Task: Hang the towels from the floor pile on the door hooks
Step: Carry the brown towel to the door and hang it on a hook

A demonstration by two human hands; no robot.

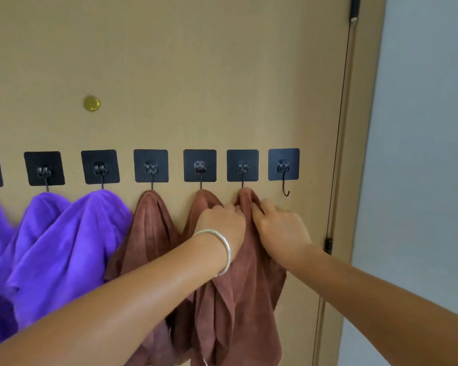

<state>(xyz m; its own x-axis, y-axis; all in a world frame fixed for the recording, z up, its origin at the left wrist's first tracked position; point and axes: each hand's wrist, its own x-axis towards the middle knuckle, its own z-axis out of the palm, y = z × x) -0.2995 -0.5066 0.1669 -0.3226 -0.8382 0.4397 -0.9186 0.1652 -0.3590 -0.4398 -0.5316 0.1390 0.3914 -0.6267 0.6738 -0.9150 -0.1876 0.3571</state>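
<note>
both hands work at the top of the rightmost brown towel [238,286], which hangs from the sixth hook [242,167] on the door [196,62]: the left hand [221,223] pinches the bunched cloth just below the hook from the left, and the right hand [280,228] grips it from the right, fingers curled into the folds. to seat it well, the person probably needs to pull the gathered cloth down evenly so the hook's tip sits deep in the fold, then let go one hand at a time to check that it holds. the last hook [284,178] to the right hangs bare; the floor pile is out of view.
</note>
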